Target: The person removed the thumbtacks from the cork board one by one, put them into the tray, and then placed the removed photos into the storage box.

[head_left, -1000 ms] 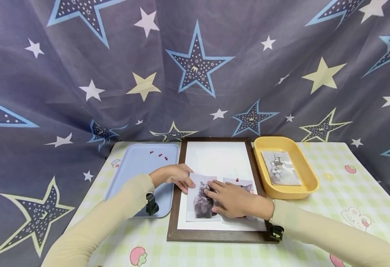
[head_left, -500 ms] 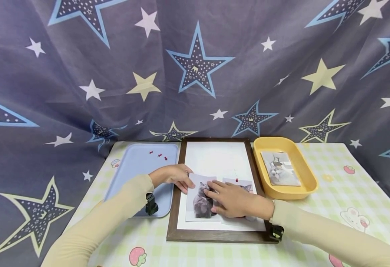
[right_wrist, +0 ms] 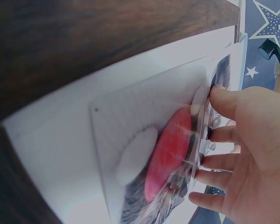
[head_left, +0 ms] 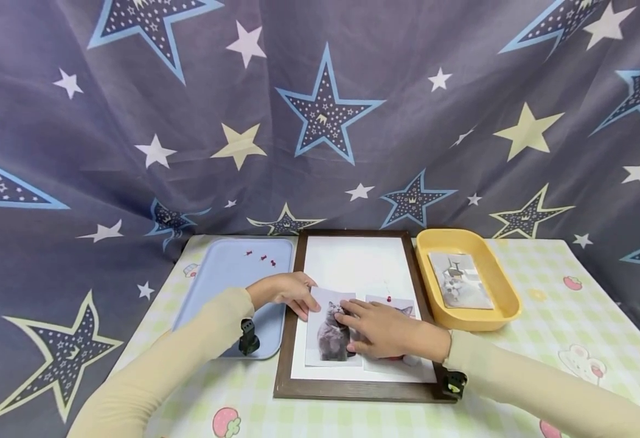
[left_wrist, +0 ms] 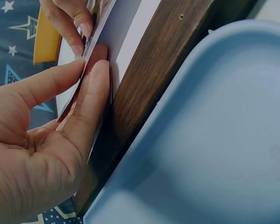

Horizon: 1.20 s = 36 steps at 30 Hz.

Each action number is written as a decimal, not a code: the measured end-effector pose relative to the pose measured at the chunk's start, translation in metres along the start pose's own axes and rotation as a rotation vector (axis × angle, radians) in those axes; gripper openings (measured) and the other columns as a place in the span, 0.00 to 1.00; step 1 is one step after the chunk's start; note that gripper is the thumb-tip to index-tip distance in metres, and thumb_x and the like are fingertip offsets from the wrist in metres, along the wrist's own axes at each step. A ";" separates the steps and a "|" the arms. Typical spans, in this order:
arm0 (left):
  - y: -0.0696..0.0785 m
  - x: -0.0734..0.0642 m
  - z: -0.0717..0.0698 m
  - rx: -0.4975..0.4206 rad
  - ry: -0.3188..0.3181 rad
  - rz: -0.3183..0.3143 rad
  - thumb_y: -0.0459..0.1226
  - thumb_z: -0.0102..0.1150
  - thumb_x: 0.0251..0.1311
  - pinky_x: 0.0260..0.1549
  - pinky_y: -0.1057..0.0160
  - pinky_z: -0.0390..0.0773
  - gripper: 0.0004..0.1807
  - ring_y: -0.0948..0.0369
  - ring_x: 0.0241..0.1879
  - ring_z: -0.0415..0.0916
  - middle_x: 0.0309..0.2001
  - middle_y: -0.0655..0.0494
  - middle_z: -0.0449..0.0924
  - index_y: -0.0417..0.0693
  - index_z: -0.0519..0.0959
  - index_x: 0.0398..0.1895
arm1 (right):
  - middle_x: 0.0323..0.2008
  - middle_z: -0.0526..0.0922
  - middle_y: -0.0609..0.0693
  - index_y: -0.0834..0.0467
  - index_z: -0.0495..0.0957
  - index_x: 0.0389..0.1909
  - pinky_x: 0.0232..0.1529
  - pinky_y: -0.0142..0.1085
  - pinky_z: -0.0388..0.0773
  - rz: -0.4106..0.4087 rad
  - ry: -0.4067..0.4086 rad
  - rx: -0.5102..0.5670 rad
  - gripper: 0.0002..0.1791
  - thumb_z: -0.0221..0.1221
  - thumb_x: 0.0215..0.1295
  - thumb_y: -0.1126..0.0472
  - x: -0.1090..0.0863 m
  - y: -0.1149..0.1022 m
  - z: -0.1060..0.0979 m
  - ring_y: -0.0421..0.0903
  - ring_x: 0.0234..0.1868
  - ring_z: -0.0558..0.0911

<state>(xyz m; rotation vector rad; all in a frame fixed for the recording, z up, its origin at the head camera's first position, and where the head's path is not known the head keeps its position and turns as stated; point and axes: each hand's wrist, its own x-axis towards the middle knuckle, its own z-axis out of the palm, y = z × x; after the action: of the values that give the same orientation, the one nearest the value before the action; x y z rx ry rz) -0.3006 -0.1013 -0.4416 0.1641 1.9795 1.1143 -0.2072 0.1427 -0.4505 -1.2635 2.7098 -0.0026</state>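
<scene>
A photo of a sitting grey cat (head_left: 329, 347) lies on the white board (head_left: 353, 258) inside a brown wooden frame (head_left: 353, 390). Its left edge is pinched by my left hand (head_left: 289, 293); in the left wrist view the thumb is above the paper and fingers are beneath it. My right hand (head_left: 382, 330) rests its outstretched fingertips on the right side of this photo. Under that hand lies a second cat photo (right_wrist: 130, 112), partly covered in the head view, showing something red. A red pushpin (head_left: 389, 298) stands at its top edge.
To the left, a blue tray (head_left: 218, 261) holds three red pushpins (head_left: 263, 257), partly behind my left arm. A yellow bin (head_left: 508, 298) with another photo (head_left: 460, 283) inside stands right of the frame. Behind the table hangs a star-patterned curtain (head_left: 320, 188).
Both hands stay where they are on the photo. The head view has tilted up slightly, so everything sits a little lower.
</scene>
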 end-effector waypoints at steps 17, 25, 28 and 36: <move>0.003 -0.002 0.001 0.004 0.016 0.008 0.25 0.65 0.61 0.31 0.63 0.89 0.10 0.61 0.21 0.81 0.27 0.50 0.84 0.35 0.81 0.45 | 0.77 0.62 0.60 0.54 0.64 0.76 0.75 0.55 0.67 -0.018 0.022 -0.005 0.35 0.54 0.76 0.41 0.001 0.003 0.000 0.59 0.76 0.66; 0.002 -0.003 0.002 0.001 0.014 0.001 0.25 0.64 0.60 0.30 0.63 0.89 0.09 0.61 0.21 0.81 0.27 0.50 0.84 0.35 0.80 0.44 | 0.76 0.64 0.61 0.56 0.66 0.75 0.73 0.54 0.69 -0.049 0.049 0.009 0.35 0.56 0.75 0.42 0.001 0.004 -0.002 0.59 0.74 0.69; 0.002 -0.002 0.003 0.004 0.015 0.005 0.25 0.64 0.61 0.31 0.62 0.89 0.09 0.60 0.21 0.81 0.27 0.50 0.84 0.36 0.80 0.43 | 0.74 0.66 0.62 0.57 0.66 0.74 0.72 0.53 0.71 -0.066 0.076 -0.006 0.35 0.57 0.74 0.43 0.001 0.005 -0.003 0.58 0.72 0.71; 0.001 -0.006 0.004 -0.013 0.014 0.011 0.24 0.64 0.61 0.31 0.62 0.89 0.12 0.60 0.21 0.82 0.27 0.50 0.83 0.36 0.78 0.47 | 0.74 0.67 0.62 0.56 0.66 0.75 0.68 0.52 0.76 -0.064 0.120 0.008 0.34 0.57 0.74 0.43 -0.004 0.010 -0.009 0.58 0.70 0.74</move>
<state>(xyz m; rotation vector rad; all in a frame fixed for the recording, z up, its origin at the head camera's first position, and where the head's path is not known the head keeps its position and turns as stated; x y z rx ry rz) -0.2941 -0.1010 -0.4386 0.1604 1.9852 1.1384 -0.2132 0.1514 -0.4418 -1.3907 2.7638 -0.0989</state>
